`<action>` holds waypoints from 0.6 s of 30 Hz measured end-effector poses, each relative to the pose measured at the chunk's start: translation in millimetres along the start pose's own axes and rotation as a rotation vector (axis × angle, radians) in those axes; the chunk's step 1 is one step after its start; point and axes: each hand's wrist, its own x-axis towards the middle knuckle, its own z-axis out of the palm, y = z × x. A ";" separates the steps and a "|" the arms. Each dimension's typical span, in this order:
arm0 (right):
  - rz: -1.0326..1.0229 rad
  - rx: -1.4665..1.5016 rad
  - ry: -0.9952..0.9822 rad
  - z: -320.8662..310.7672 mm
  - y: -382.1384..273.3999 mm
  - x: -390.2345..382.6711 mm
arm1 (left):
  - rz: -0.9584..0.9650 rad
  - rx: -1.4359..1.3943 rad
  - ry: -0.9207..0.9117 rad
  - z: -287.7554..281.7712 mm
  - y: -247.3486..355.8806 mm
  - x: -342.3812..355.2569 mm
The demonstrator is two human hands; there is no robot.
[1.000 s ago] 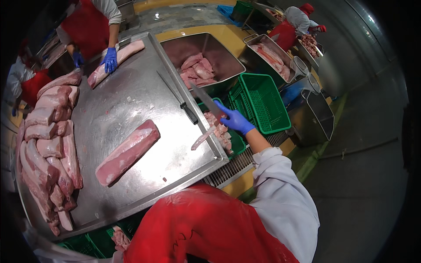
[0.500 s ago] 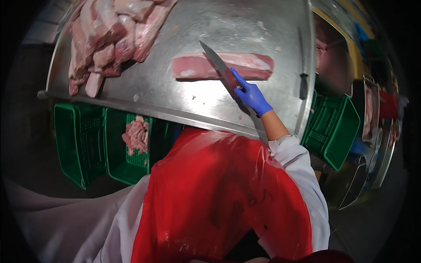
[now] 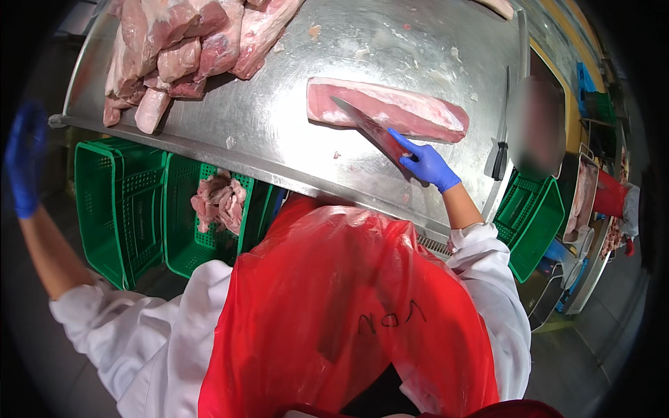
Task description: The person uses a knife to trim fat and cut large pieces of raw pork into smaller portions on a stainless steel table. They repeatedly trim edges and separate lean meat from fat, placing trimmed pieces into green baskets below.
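Note:
In a blue glove, my right hand point(image 3: 428, 166) is closed on a long-bladed knife point(image 3: 373, 129), forefinger stretched along it. The blade slants up and left, its tip over the near side of a long trimmed piece of pink meat point(image 3: 411, 111), which looks like a loin. That piece lies across the steel table point(image 3: 279, 132). Far out to the left, beyond the table's corner, is my left hand point(image 3: 25, 160), also blue-gloved. Motion blurs its fingers, and I make out nothing held in it.
Large cuts of meat point(image 3: 157, 56) are heaped at the table's far left. Below the front edge stand green crates point(image 3: 122, 202), one holding meat trimmings point(image 3: 219, 202). A slim black-handled tool point(image 3: 500, 164) lies along the right edge. Another green crate point(image 3: 540, 230) is beyond.
My left arm has come into view, stretched out to the left. The knife tip has drawn back from past the meat's far edge to its near side. The whole view has shifted.

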 end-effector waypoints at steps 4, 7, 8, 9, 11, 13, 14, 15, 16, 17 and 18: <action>-0.134 0.025 0.181 25.0 -29.7 38.2 | -0.149 -0.306 -0.029 82.2 35.8 -74.7; -0.230 -0.008 0.281 37.9 -31.2 58.5 | -0.251 -0.387 -0.086 114.6 80.0 -95.5; -0.224 -0.003 0.269 38.7 -32.7 61.8 | -0.209 -0.375 -0.083 119.1 86.9 -101.7; -0.135 0.019 0.128 32.2 -31.7 56.9 | -0.174 -0.358 -0.080 120.6 93.2 -110.2; 0.045 0.058 -0.148 4.0 -15.2 26.2 | -0.221 -0.412 -0.083 123.1 101.7 -126.5; -0.061 0.091 -0.069 10.7 -4.1 25.8 | -0.273 -0.465 -0.067 133.5 114.5 -134.6; 0.003 0.128 -0.069 15.8 -27.5 35.8 | -0.301 -0.497 -0.054 146.3 121.2 -135.9; 0.063 0.169 -0.069 25.5 -49.1 48.6 | -0.326 -0.524 -0.043 157.8 129.8 -134.1; -0.107 0.191 0.146 47.8 -58.5 65.3 | -0.329 -0.576 -0.040 174.0 140.8 -126.7; -0.091 0.209 0.119 50.6 -75.2 83.9 | -0.344 -0.617 -0.036 190.6 155.0 -120.6; -0.071 0.148 0.155 57.5 -78.7 100.1 | -0.310 -0.663 -0.038 209.6 169.4 -111.3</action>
